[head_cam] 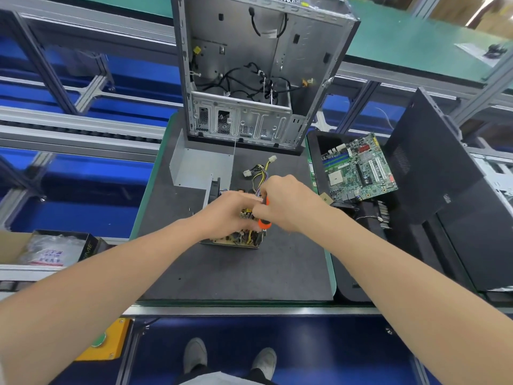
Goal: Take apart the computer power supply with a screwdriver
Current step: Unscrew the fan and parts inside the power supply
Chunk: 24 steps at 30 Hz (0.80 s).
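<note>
Tabletop (236, 273) is covered by a dark grey mat with a green edge and is flanked by aluminium rails (83, 126). The opened power supply (236, 237) is set mid-mat, held under the curled fingers of the left hand (230, 215). The orange screwdriver (263, 220) is gripped by the right hand (286, 204), fingers wrapped round its handle. A stripped computer case (249, 65) is stood behind. A motherboard (358, 168) is laid in a black bin (319, 140) at right.

Orange-and-black screwdriver (263, 218), yellow wires (262, 169), green motherboard (358, 168), dark grey mat (236, 273), silver case (249, 65).
</note>
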Available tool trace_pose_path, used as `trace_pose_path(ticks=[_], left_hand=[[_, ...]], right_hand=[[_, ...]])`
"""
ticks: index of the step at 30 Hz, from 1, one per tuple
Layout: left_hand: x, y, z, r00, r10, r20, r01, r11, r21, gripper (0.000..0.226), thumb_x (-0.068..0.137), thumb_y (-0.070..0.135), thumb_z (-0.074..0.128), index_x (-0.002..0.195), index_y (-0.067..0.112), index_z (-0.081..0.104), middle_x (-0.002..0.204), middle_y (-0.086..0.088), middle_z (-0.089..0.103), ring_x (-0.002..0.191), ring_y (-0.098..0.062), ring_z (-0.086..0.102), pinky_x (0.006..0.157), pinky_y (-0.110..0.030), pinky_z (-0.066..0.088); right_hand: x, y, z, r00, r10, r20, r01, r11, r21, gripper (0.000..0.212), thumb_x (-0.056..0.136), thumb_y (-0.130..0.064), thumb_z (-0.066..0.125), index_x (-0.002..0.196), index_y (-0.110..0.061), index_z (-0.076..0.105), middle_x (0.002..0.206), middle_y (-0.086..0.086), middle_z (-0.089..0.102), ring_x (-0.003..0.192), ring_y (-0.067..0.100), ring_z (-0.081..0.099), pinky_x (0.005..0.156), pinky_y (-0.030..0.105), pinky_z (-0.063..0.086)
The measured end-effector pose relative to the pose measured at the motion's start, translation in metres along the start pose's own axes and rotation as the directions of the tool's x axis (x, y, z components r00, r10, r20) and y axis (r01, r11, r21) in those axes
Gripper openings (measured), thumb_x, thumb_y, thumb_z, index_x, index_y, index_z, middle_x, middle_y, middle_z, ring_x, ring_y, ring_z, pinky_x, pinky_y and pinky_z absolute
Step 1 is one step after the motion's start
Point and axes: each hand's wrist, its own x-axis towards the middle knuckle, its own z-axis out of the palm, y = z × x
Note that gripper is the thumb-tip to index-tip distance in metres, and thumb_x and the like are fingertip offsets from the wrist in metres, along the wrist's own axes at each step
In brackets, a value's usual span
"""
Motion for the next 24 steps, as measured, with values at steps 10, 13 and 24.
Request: trace_pose_path(ticks=[10, 13, 24], left_hand=[[0.004, 0.012, 0.003, 0.984, -0.094, 0.150, 0.130, 0.961, -0.245, 0.021, 0.092, 0.033, 0.077, 0.107, 0.043, 0.068, 0.113, 0.013, 0.078, 0.116, -0.007, 0.068, 0.104, -0.034, 0.048], [0.003, 0.011, 0.002, 0.988, -0.087, 0.124, 0.108, 0.978, -0.177, 0.013, 0.090, 0.039, 0.079, 0.102, 0.036, 0.075, 0.107, 0.013, 0.078, 0.107, -0.008, 0.069, 0.101, -0.041, 0.051], [-0.005, 0.010, 0.006, 0.990, -0.094, 0.103, 0.105, 0.988, -0.114, 0.018, 0.094, 0.068, 0.057, 0.095, 0.055, 0.068, 0.095, 0.033, 0.069, 0.090, 0.012, 0.062, 0.077, -0.012, 0.046]], right_hand=[[0.014, 0.015, -0.028, 0.841, -0.461, 0.283, 0.498, 0.864, -0.071, 0.005, 0.082, -0.024, 0.066, 0.085, -0.029, 0.066, 0.060, -0.008, 0.061, 0.058, 0.003, 0.052, 0.048, 0.024, 0.036], [0.008, 0.013, -0.032, 0.856, -0.473, 0.208, 0.503, 0.855, -0.125, 0.010, 0.084, -0.032, 0.065, 0.089, -0.024, 0.061, 0.059, -0.007, 0.055, 0.056, 0.006, 0.050, 0.046, 0.029, 0.033], [0.008, -0.012, 0.008, 0.983, -0.112, -0.146, 0.086, 0.981, -0.173, 0.012, 0.085, -0.024, 0.060, 0.080, -0.020, 0.050, 0.063, -0.002, 0.034, 0.067, 0.032, 0.049, 0.059, 0.032, 0.034]])
